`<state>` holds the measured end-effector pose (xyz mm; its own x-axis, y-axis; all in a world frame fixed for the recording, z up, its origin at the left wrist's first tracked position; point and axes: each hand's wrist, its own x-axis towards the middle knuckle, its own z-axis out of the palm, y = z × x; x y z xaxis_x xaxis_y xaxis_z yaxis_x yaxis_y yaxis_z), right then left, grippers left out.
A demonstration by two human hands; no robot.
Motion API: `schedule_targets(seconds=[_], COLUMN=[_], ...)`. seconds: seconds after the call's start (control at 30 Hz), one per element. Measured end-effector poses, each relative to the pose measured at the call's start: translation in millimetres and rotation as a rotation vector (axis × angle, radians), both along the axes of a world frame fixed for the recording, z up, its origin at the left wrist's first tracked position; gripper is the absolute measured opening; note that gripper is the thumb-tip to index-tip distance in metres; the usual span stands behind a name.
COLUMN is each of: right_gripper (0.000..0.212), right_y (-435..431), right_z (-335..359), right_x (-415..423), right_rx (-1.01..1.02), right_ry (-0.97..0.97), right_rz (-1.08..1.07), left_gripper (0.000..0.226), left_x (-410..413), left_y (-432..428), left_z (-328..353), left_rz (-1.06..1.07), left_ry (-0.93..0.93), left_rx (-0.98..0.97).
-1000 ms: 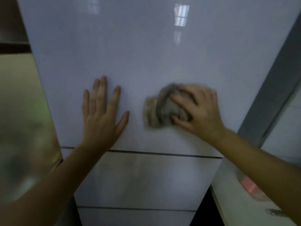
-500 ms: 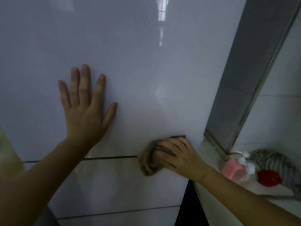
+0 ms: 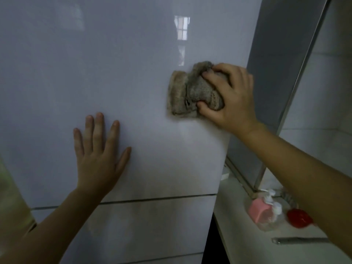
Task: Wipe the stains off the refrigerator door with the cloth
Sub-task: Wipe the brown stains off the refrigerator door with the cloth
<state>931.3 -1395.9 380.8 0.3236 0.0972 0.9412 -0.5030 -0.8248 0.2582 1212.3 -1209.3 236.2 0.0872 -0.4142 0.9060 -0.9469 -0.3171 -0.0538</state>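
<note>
The right hand [image 3: 231, 98] grips a crumpled grey-brown knitted cloth [image 3: 187, 92], fingers and thumb curled into its folds, and presses it against the glossy pale-white refrigerator door [image 3: 114, 63] near the door's right edge; the bunched cloth lies flat on the panel, sticking out to the left of the hand; the left hand [image 3: 97, 159] rests lower and well apart to the left, palm flat on the same door, fingers spread and holding nothing; below it a dark horizontal seam [image 3: 156, 199] crosses the front; on the white counter [image 3: 238, 235] at the right stand a pink pump bottle [image 3: 261, 210] and, just beside it, a red object [image 3: 299, 218] too blurred to identify.
</note>
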Motion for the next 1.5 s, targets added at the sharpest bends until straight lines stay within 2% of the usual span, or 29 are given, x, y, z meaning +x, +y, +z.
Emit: schedule_targets(seconds=[0.07,0.17,0.3,0.4,0.5,0.67,0.8,0.9,1.0,1.17,1.23,1.4,1.5], right_gripper=[0.060,0.060,0.057,0.038,0.029,0.047,0.058,0.058,0.061,0.058,0.054,0.042,0.043], right_y=[1,2,6,10,11,4,1,0,-2,13,20,33,48], right_z=[-6,-51,-149,-223,-244,-175,-76,-48,-91,-235,-280,-297,-292], right_x=[3,7,11,10,3,-12,-11,-9,-9,-11,-15,-14,-12], right_rx=[0.028,0.056,0.015,-0.049,-0.069,-0.042,0.023,0.057,0.097,0.121,0.179,0.365,0.572], right_ry=[-0.028,-0.022,0.209,0.391,0.475,0.383,0.161,0.040,0.043,0.243,0.246,0.137,0.101], right_rz=[-0.005,0.006,0.044,0.074,0.087,0.049,-0.005,-0.020,-0.012,-0.030,-0.051,-0.081,-0.030], left_gripper=[0.072,0.071,0.064,0.059,0.054,0.053,0.058,0.060,0.062,0.058,0.056,0.052,0.051], left_x=[0,-2,-3,-6,-14,-22,-28,-31,-34,-40,-43,-49,-60], left_y=[1,2,9,12,12,9,2,-4,-7,-3,3,18,32], left_z=[0,0,0,-9,-18,-8,3,0,-5,-21,-39,-67,-71], left_rz=[-0.008,-0.018,-0.037,-0.071,-0.133,-0.148,-0.132,-0.103,-0.093,-0.144,-0.179,-0.202,-0.216], left_ry=[-0.003,-0.003,-0.018,-0.084,-0.181,-0.184,-0.145,-0.126,-0.104,-0.099,-0.105,-0.056,0.023], left_rx=[-0.002,-0.013,-0.050,-0.045,0.005,0.010,0.045,0.058,0.058,0.090,0.132,0.210,0.258])
